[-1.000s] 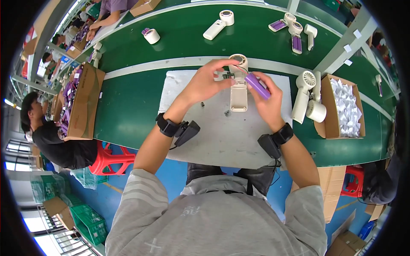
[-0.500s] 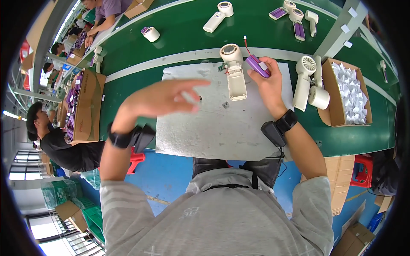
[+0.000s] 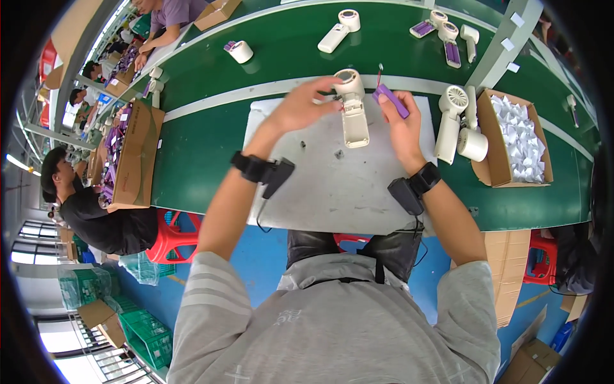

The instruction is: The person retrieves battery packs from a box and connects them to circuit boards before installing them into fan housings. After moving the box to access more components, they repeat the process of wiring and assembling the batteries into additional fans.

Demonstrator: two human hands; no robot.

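Cream handheld fan body (image 3: 353,109) lies near the far edge of the grey mat (image 3: 332,185) on the green surface (image 3: 204,134) — left hand (image 3: 300,105) fingers curled on its round head, right hand (image 3: 400,125) fingers pinching a purple battery (image 3: 391,101) just beside it. Cardboard boxes (image 3: 505,137) flank the mat; other workers sit along the left edge. Tiny parts on the mat are too small to make out.

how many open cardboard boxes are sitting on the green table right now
3: one cardboard box of white pieces at the right, one at the left edge, one at the far top. Others may be hidden.
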